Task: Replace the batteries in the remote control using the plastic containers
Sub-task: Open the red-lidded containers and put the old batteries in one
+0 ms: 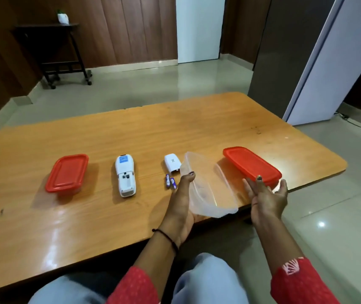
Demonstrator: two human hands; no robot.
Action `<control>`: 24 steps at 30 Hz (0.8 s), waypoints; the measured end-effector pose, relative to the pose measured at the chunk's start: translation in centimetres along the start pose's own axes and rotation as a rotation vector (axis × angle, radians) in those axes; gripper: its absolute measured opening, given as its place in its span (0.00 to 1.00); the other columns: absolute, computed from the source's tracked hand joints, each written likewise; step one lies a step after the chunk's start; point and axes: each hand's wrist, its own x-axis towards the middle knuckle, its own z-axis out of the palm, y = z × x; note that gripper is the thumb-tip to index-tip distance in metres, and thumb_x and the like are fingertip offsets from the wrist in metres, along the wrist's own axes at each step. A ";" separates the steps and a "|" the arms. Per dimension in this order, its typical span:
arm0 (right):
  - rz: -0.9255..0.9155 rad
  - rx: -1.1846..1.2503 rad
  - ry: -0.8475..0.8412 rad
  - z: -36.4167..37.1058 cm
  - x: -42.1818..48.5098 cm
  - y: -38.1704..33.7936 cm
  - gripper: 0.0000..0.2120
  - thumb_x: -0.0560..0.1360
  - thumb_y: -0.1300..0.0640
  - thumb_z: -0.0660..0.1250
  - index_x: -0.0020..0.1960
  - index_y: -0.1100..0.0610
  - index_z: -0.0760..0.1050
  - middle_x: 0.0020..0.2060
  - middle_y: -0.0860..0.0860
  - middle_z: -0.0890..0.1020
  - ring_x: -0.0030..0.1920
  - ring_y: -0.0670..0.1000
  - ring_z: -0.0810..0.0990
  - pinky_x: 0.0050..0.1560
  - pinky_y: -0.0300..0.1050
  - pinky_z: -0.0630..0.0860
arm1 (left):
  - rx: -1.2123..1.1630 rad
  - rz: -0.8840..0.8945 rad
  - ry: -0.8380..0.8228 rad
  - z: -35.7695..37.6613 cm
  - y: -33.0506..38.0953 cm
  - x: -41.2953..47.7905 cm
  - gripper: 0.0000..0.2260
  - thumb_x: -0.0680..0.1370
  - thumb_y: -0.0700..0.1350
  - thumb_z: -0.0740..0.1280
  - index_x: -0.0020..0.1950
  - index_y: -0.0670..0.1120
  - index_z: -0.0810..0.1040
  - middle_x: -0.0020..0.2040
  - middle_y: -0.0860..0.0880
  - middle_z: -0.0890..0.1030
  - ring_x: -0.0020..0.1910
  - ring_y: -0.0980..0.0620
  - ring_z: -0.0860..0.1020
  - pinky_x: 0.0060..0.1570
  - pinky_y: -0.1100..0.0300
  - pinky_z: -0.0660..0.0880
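My left hand (182,202) grips a clear, lidless plastic container (208,185), tilted above the table's near edge, thumb on its rim. My right hand (267,197) holds the container's red lid (252,164), thumb on top and fingers underneath. Two small batteries (170,182) lie on the table just left of my left thumb. The white remote (125,175) lies face down with its battery bay uncovered. Its white battery cover (172,162) lies apart, right of the remote. A second container with a red lid (66,173) stands shut at the left.
The wooden table (131,137) ends close to my lap, and its right corner lies just beyond the red lid. A dark side table (58,51) stands by the far wall, a white door panel (333,62) at the right.
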 end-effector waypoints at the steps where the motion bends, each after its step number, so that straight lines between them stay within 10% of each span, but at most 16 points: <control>1: -0.006 -0.042 -0.008 0.2 0.3 0.2 0.33 0.75 0.67 0.66 0.74 0.50 0.58 0.65 0.58 0.70 0.49 0.58 0.82 0.48 0.53 0.81 | 0.015 -0.019 0.031 0.5 -0.1 0.9 0.11 0.77 0.50 0.61 0.55 0.49 0.79 0.52 0.45 0.84 0.51 0.47 0.82 0.57 0.48 0.75; 6: -0.059 -0.299 -0.162 0.4 1.1 0.9 0.26 0.77 0.60 0.65 0.72 0.51 0.62 0.64 0.53 0.76 0.60 0.56 0.78 0.50 0.49 0.78 | 0.116 0.025 0.136 1.0 -0.5 3.9 0.09 0.80 0.43 0.58 0.51 0.44 0.78 0.51 0.43 0.83 0.49 0.48 0.80 0.58 0.49 0.74; 14: -0.124 -0.503 -0.133 0.0 -0.7 0.2 0.23 0.75 0.62 0.66 0.69 0.51 0.69 0.56 0.50 0.79 0.48 0.50 0.81 0.47 0.44 0.78 | 0.462 0.214 0.170 0.7 -0.6 3.4 0.14 0.80 0.39 0.58 0.61 0.49 0.76 0.49 0.60 0.78 0.51 0.58 0.78 0.52 0.62 0.73; 20: -0.644 -0.806 -0.495 2.0 -7.5 0.7 0.11 0.76 0.62 0.65 0.55 0.49 0.77 0.52 0.45 0.78 0.52 0.44 0.75 0.42 0.31 0.74 | 0.868 0.512 0.411 -3.6 0.8 3.1 0.21 0.76 0.38 0.64 0.69 0.44 0.70 0.65 0.47 0.72 0.57 0.51 0.75 0.57 0.61 0.70; 24: -0.956 -1.208 -0.590 3.4 -8.1 3.8 0.12 0.72 0.63 0.68 0.54 0.54 0.80 0.54 0.48 0.79 0.60 0.47 0.68 0.53 0.38 0.69 | 1.021 0.352 0.413 -6.2 2.1 3.5 0.22 0.76 0.50 0.67 0.68 0.44 0.71 0.63 0.46 0.75 0.51 0.52 0.75 0.49 0.61 0.69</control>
